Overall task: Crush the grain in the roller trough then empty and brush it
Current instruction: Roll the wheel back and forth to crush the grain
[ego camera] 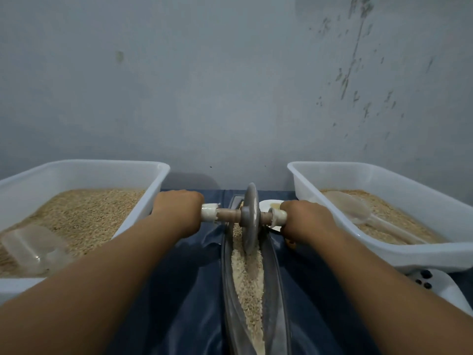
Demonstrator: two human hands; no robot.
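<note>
the roller trough [275, 290] is laid straight ahead, its long axis running away from the body toward the wall, on a dark blue cloth [179, 303] between two white tubs. the grain [249, 280] is spread along the bottom of the trough as a pale, partly broken band. the wheel [250, 217] is stood on edge in the groove near the far end, with its axle [227, 214] set crosswise to the trough, so any rolling is expected to be done along the long axis, back toward the body

the left hand [179, 207] is wrapped around the white-taped left end of the axle, fingers curled over it and knuckles up. the right hand [304, 219] is closed in the same way on the right end. both are held about equally far from the wheel, one on each side, with the arms stretched well forward, so neither hand is nearer; an even pull from both is judged to be needed to keep the wheel upright in the groove

the left tub [84, 166] is filled with whole grain, and a clear scoop [33, 249] is rested in it. in the right tub [384, 170] a pale spoon [353, 208] is laid on more grain. crushing is judged unfinished; emptying and brushing are not yet begun, and no brush is made out
</note>
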